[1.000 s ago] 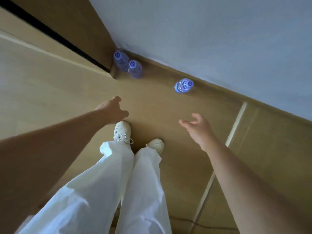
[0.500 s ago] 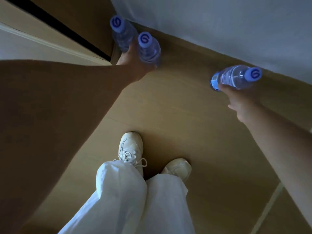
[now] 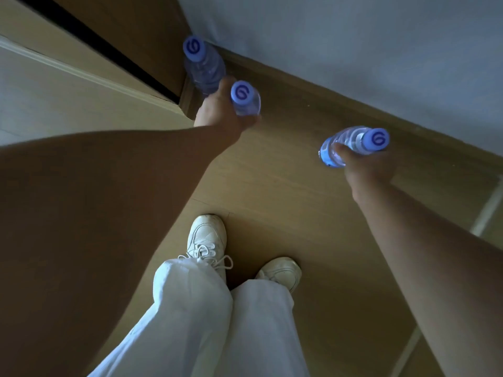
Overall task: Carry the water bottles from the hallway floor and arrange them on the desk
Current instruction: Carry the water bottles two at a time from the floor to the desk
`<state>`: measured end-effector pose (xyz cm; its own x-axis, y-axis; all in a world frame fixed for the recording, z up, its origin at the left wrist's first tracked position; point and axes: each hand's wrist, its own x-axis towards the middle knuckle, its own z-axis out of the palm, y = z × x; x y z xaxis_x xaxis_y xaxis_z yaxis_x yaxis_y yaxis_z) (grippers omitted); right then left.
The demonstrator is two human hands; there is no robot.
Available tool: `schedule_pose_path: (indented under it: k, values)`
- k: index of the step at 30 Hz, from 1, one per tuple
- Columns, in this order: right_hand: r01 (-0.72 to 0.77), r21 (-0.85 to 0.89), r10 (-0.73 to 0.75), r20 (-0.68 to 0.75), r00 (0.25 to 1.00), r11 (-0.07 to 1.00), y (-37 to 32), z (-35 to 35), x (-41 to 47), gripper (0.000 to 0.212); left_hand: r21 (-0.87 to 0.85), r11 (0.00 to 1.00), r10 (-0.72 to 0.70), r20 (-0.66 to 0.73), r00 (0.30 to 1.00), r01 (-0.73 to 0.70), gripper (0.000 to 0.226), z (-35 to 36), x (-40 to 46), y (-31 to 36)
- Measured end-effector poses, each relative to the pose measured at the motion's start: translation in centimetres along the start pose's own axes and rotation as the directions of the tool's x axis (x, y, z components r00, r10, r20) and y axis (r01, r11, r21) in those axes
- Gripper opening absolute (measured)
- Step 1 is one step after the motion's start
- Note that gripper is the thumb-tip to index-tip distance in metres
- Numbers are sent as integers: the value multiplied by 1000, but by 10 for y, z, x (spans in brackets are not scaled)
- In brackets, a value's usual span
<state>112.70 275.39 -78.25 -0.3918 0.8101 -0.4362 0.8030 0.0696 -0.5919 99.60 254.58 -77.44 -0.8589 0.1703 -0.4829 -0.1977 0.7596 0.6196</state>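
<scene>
Since a moment ago both arms have drawn in slightly. The left hand (image 3: 217, 111) grips two bottles (image 3: 245, 100); the right hand (image 3: 364, 167) grips a third bottle (image 3: 351, 144). Fingers are hidden beneath.

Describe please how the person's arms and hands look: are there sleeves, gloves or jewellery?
Both forearms are bare up to the frame's edge, with no sleeve in view. The left hand and right hand show no gloves, and no watch, bracelet or ring is visible.
</scene>
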Motion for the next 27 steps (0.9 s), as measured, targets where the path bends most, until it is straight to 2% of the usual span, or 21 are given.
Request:
schedule_pose_path:
  k: [4, 9, 13, 15, 17, 20, 22, 25, 27]
  values:
    - [92, -71, -83, 129, 988, 993, -24, -20, -35, 42, 56, 998, 9, 61, 998, -13, 60, -29, -41, 17]
    - [60, -21, -56, 171, 984, 998, -72, -68, -105, 42, 9, 1000, -26, 133, 991, 25, 53, -82, -121, 42]
    - [171, -43, -153, 268, 951, 984, -110, -124, -183, 59, -58, 987, -147, 80, 986, 151, 51, -125, -207, 72]
    - [224, -28, -205, 310, 928, 974, -135, -159, -226, 53, -125, 967, -221, 31, 975, 223, 53, -153, -255, 94]
    - [304, -16, -278, 364, 889, 952, -162, -195, -271, 41, -238, 933, -281, -13, 960, 270, 55, -184, -306, 116]
    - [415, 61, -400, 425, 812, 908, -202, -250, -336, 33, -367, 901, -273, -67, 960, 230, 49, -233, -380, 147]
    - [525, 97, -513, 418, 749, 845, -229, -281, -378, 37, -446, 882, -239, -135, 962, 156, 46, -268, -421, 165]
    - [616, 139, -602, 458, 654, 775, -273, -313, -437, 47, -584, 811, -226, -252, 941, 39, 44, -321, -471, 187]
    - [674, 196, -661, 512, 550, 712, -304, -327, -473, 53, -661, 750, -233, -311, 921, -34, 48, -358, -498, 194]
